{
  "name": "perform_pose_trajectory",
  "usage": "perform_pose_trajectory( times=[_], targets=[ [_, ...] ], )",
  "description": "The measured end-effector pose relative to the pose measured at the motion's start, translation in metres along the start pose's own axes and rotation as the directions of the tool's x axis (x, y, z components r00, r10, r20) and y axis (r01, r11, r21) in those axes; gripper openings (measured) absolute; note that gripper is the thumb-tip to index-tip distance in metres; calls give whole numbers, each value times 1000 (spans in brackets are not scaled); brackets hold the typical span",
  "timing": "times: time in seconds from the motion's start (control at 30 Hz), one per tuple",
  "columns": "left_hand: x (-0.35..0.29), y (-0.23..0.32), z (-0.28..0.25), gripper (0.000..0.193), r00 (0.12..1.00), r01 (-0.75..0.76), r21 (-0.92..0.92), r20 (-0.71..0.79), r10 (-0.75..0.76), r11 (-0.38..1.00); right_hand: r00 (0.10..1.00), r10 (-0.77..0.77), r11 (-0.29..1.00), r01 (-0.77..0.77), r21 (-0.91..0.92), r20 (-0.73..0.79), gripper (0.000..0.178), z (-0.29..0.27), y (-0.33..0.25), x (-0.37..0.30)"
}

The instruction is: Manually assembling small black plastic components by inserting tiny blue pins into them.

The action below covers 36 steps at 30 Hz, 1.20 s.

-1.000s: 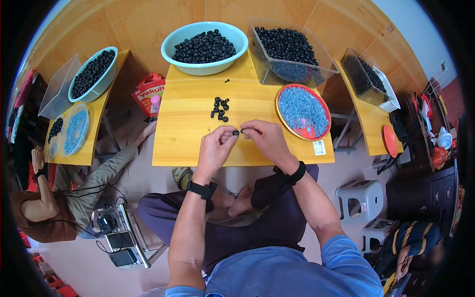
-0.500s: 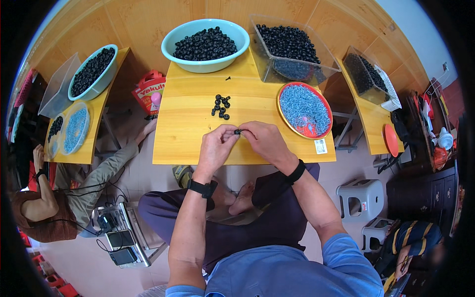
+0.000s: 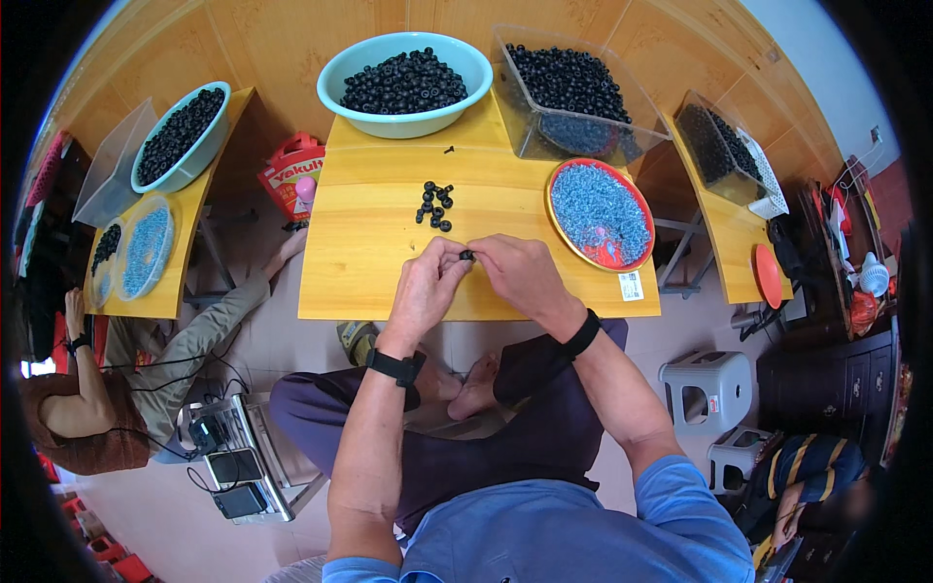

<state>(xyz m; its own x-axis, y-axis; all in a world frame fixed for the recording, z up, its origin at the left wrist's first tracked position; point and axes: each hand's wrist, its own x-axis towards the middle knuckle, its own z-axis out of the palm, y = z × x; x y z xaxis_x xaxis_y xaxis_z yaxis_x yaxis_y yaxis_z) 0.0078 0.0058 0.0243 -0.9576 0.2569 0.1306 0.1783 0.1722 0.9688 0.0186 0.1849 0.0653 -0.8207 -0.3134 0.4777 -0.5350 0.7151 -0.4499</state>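
Observation:
My left hand (image 3: 426, 284) and my right hand (image 3: 522, 279) meet over the front part of the yellow table (image 3: 360, 219). Between their pinched fingertips is a small black round part (image 3: 466, 256). Fingers cover most of it, so whether a second piece is with it does not show. Just beyond my hands lies a loose group of black round parts (image 3: 436, 206), some with thin stems. A single small black stemmed piece (image 3: 449, 150) lies farther back. To the right, a red tray (image 3: 614, 257) holds many small pale-blue pieces (image 3: 598, 209).
At the back stand a light-blue basin (image 3: 403, 124) and a clear plastic bin (image 3: 573, 146), both filled with black round parts. Another person (image 3: 83, 398) sits at the left side table (image 3: 190, 214). Grey stools (image 3: 708, 389) stand at the right.
My hands stay together on the black part, with only a slight shift of the fingers. The view has moved a little; the things on the table lie as before.

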Motion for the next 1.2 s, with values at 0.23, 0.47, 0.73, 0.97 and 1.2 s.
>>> perform_pose_trajectory(
  times=[0.23,0.47,0.73,0.97,1.2],
  targets=[
    [0,7,-3,12,999,9,13,52,-10,1000,999,2,1000,-1,-17,44,12,-2,1,2],
    [-1,-2,-2,13,999,39,-47,18,-38,998,991,-53,998,55,-11,121,13,-1,0,8],
    [6,3,4,14,990,126,-124,-44,-133,984,997,-24,999,25,-21,78,6,14,-6,4],
    [6,-7,3,12,996,85,-160,-28,-90,983,999,28,998,-27,57,-21,10,21,-5,-1],
    [-3,10,3,21,997,12,22,-81,-10,1000,969,243,966,-246,79,47,15,11,-8,10]
  ],
)
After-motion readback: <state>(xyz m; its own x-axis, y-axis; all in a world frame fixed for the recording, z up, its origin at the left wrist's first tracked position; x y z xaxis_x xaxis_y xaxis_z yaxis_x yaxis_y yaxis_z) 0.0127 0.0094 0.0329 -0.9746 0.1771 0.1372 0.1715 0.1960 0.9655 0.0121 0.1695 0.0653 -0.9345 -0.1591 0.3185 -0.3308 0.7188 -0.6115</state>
